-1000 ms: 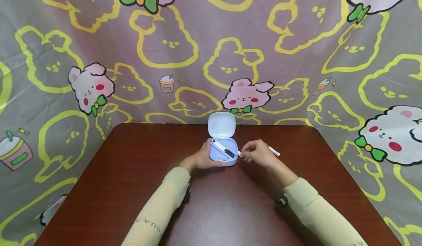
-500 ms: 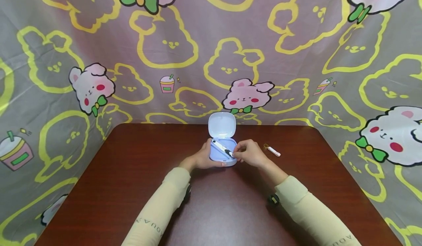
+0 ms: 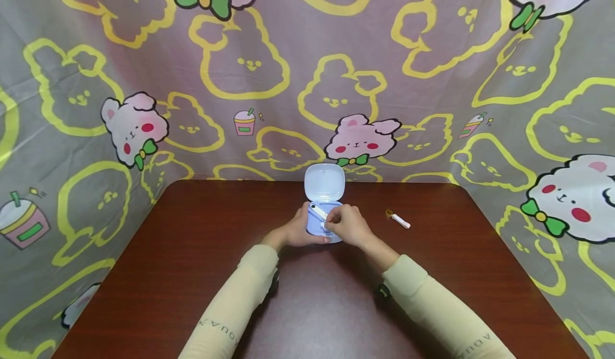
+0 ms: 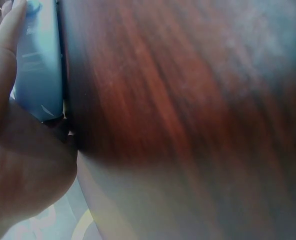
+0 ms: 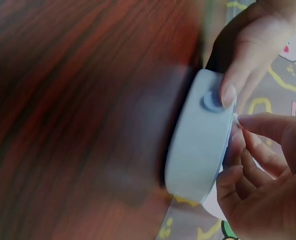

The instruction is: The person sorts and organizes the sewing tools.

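A light blue case point(image 3: 324, 182) stands on the table with its lid raised. My left hand point(image 3: 297, 229) grips the case's left side, thumb along the front; in the left wrist view, the case's side point(image 4: 38, 75) lies against that hand. Inside the case lies a white stick-like tool point(image 3: 317, 210), its lower end covered by my right hand point(image 3: 349, 225). In the right wrist view, a small white piece point(image 5: 236, 118) is pinched between the right thumb and finger, at the case's rim. Its kind is too small to tell. A round button-like catch point(image 5: 211, 100) sits beside the left thumb.
A slim white stick point(image 3: 401, 221) with a yellowish ring at one end lies on the brown table point(image 3: 216, 231), right of the case. A patterned curtain point(image 3: 288, 81) encloses the table at the back and both sides.
My right hand has moved left from beside the case to over its inside, carrying the small white piece. The ringed stick on the table is now uncovered. The left hand keeps its place.
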The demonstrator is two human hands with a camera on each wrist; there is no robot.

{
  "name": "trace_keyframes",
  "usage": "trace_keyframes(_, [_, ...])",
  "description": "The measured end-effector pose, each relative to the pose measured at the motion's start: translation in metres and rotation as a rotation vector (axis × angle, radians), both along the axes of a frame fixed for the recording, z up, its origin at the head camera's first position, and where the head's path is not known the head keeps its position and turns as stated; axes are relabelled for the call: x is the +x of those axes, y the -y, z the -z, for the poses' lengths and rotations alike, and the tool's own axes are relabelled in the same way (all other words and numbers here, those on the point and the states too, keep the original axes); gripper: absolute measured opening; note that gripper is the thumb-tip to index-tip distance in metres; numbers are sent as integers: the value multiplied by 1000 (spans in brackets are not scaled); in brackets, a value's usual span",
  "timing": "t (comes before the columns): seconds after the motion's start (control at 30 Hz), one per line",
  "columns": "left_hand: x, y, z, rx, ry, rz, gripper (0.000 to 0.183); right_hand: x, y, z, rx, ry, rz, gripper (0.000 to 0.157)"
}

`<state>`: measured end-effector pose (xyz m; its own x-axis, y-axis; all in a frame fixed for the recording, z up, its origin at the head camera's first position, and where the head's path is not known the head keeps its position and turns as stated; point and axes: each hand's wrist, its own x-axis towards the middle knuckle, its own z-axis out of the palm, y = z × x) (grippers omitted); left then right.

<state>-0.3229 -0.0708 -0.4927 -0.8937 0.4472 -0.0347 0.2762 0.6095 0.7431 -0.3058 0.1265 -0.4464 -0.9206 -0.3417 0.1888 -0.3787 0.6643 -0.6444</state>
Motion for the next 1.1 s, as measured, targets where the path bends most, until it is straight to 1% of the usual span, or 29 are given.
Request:
trace_keyframes(0.13, [-2,0,3,-5,-7,-7,116,3,8,-1,51,-14,51,10])
trace_keyframes(0.33, [0,0,0,25,-15,1,114,5,14,-1,112,-21,101,11])
trace_keyframes(0.53, [-2,-1,3,23,-5,7,114,5,15,0,132,-32,111,12])
trace_keyframes(0.7, [-2,-1,2,24,-12,9,115,4,17,1,143,-37,118,11])
trace_keyframes(0.97, [5,-1,-7,44,3,-1,113,3,18,4,172,-56,138,13])
trace_keyframes(1.1, [7,-1,-9,28,6,-5,115,2,18,5,169,-57,141,14])
